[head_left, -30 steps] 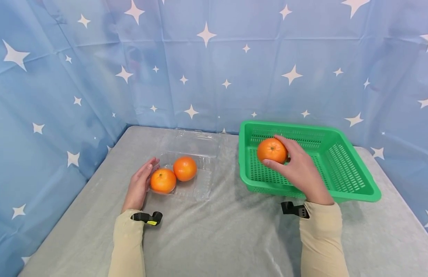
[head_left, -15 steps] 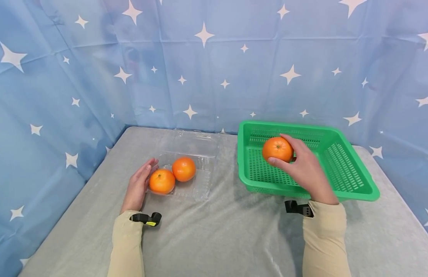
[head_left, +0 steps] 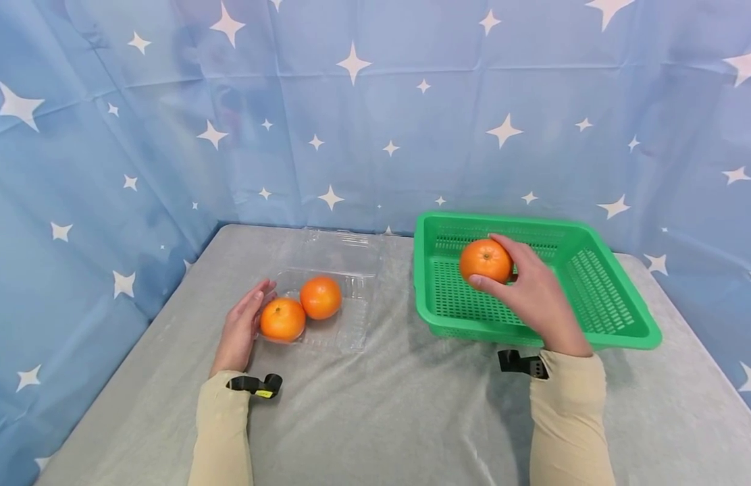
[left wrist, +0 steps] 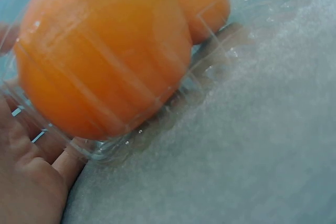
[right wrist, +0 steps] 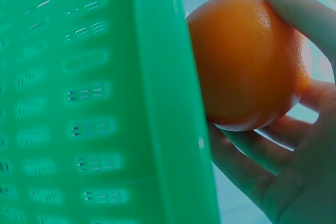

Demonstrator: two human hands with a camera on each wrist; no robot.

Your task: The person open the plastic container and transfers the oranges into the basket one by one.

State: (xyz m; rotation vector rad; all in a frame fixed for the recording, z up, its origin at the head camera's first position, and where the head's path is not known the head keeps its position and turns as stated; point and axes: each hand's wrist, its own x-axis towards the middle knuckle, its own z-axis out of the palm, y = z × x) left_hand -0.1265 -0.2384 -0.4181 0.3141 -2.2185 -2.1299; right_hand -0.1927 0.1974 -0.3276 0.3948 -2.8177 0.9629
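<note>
In the head view my right hand (head_left: 536, 293) grips an orange (head_left: 486, 261) between thumb and fingers, over the green basket (head_left: 454, 327). The right wrist view shows that orange (right wrist: 247, 61) in the grasp, partly hidden behind the basket's rim (right wrist: 173, 98). On the left, a clear plastic clamshell box (head_left: 356, 307) lies with its lid folded back. It holds two oranges, a nearer one (head_left: 282, 320) and a farther one (head_left: 321, 297). My left hand (head_left: 238, 331) touches the box's left side with fingers extended; in the left wrist view its fingers lie against the clear wall.
A grey cloth covers the table (head_left: 375, 418). Behind and to the left hangs a blue curtain (head_left: 375, 108) with white stars. The clamshell's raised lid (head_left: 342, 250) lies toward the curtain. Each wrist wears a black camera (head_left: 254, 385).
My right hand has shifted slightly right with the orange over the basket, then stays nearly still. The left hand and the two boxed oranges keep their places; the head view drifts slightly.
</note>
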